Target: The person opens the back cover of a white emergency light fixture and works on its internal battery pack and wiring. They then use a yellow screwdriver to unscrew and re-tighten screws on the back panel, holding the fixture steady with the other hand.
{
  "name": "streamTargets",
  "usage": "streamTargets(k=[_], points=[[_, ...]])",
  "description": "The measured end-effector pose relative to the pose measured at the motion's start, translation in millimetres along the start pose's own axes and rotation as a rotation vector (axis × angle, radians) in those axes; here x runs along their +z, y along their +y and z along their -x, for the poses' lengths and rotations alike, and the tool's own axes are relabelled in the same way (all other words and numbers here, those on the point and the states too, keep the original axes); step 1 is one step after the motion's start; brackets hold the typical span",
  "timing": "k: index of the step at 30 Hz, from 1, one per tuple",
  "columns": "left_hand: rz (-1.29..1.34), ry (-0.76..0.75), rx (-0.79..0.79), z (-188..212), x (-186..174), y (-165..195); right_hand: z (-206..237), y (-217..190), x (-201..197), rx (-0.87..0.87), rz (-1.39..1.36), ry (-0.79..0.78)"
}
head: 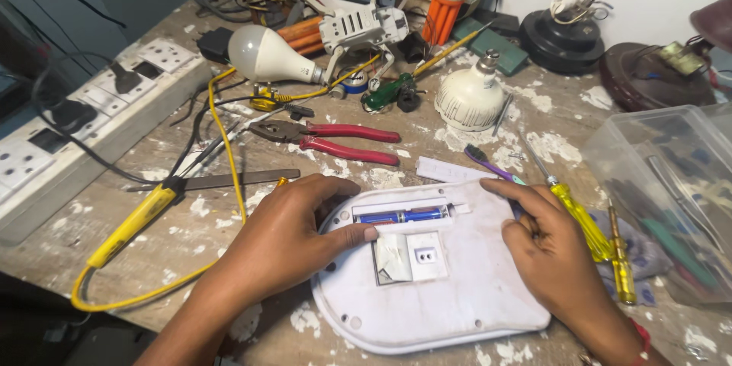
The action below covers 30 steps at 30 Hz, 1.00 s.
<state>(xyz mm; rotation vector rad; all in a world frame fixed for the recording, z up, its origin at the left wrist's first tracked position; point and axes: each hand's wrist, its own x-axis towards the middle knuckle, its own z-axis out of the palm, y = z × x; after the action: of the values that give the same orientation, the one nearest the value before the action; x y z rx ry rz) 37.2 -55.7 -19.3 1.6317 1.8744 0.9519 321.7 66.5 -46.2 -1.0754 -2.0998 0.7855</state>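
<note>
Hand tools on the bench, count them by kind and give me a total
Yellow-handled screwdrivers: 2
Red-handled pliers: 1
Yellow-handled soldering iron: 1
Metal file: 1
Total: 5
</note>
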Motion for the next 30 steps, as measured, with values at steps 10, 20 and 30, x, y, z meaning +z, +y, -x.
streamTargets(k=[10, 20, 30], points=[[0.035, -0.020, 0.006, 1.7, -0.2, 0.2, 13.1, -2.9, -3.7, 0.087, 0.065, 0.005], [0.078, -0.042, 0.050, 4.9, 6.2, -16.9, 16.5, -3.9, -0.8, 0.157, 0.000, 0.025], [0.069, -0.035, 0.031, 5.0, 8.7, -18.7, 15.6, -3.7, 0.7, 0.205, 0.014, 0.036]])
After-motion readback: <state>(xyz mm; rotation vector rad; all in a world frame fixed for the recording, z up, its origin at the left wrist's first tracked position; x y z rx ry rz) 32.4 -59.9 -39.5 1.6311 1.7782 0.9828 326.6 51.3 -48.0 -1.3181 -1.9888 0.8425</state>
